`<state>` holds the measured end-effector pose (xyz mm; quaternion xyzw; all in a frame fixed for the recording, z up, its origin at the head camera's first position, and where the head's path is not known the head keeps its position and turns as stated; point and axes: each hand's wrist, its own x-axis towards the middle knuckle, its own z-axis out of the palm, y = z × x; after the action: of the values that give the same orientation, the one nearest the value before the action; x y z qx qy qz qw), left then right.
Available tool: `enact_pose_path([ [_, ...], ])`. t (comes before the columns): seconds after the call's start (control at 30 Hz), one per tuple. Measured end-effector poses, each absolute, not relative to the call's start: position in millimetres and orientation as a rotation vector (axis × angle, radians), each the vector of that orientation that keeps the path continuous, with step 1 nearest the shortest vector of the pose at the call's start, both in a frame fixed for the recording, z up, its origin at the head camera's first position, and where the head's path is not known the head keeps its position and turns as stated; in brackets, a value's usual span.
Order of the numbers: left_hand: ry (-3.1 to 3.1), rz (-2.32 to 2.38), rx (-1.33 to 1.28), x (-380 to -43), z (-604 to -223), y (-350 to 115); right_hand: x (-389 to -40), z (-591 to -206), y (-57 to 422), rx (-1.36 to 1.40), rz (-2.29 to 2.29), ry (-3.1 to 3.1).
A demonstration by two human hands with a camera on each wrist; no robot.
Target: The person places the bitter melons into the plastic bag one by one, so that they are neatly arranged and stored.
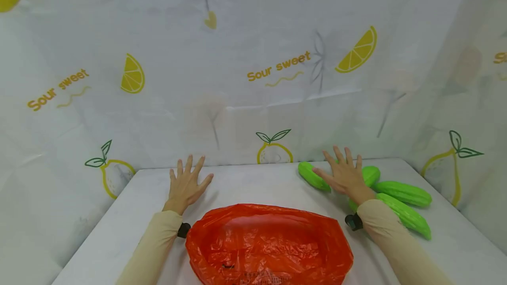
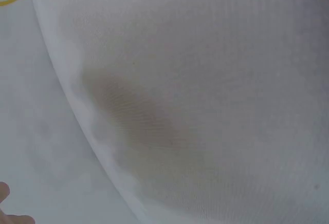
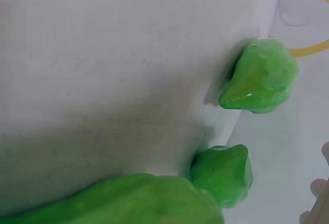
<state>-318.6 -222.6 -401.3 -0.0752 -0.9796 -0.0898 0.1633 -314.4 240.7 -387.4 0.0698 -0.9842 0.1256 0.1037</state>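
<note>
White tabletop [image 1: 253, 188]: bare stretch between left hand [image 1: 186, 187] and right hand [image 1: 345, 176]. White backdrop [image 1: 178, 78]: upright beyond the fingertips of both, creased, printed. Prints noted: lemon outline [image 1: 275, 146] past the gap between the hands; second lemon outline [image 1: 118, 178] left of left hand; yellow lemon wedge [image 1: 133, 74] higher, beyond left hand; second wedge [image 1: 358, 52] high beyond right hand; orange "Sour sweet" lettering [image 1: 279, 66] left of that wedge.

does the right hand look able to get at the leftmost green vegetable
Probably yes: in the head view, the right hand is empty, spread open and close to the leftmost green vegetable, with nothing seen blocking the way.
</note>
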Motion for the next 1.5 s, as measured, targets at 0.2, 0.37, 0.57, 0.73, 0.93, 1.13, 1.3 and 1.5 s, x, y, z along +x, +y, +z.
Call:
enact_pose_path([
  [0.2,-2.799,-0.288,-0.213,-314,-399,-223,-308,-380,243,0.226,0.381,-2.899],
  [0.37,-2.795,-0.336,-0.197,-309,-399,-227,-302,-376,243,0.251,0.41,-2.891],
  [0.57,-2.81,-0.358,-0.197,-300,-399,-229,-293,-375,243,0.279,0.421,-2.883],
  [0.73,-2.787,-0.387,-0.209,-291,-395,-229,-285,-372,243,0.326,0.43,-2.855],
  [0.93,-2.777,-0.427,-0.233,-280,-392,-226,-275,-370,240,0.367,0.433,-2.82],
  [1.13,-2.749,-0.466,-0.243,-271,-393,-223,-264,-371,237,0.386,0.435,-2.798],
  [1.3,-2.711,-0.485,-0.273,-263,-394,-222,-254,-374,236,0.406,0.456,-2.762],
  [1.5,-2.68,-0.513,-0.294,-253,-399,-223,-243,-377,235,0.405,0.516,-2.746],
])
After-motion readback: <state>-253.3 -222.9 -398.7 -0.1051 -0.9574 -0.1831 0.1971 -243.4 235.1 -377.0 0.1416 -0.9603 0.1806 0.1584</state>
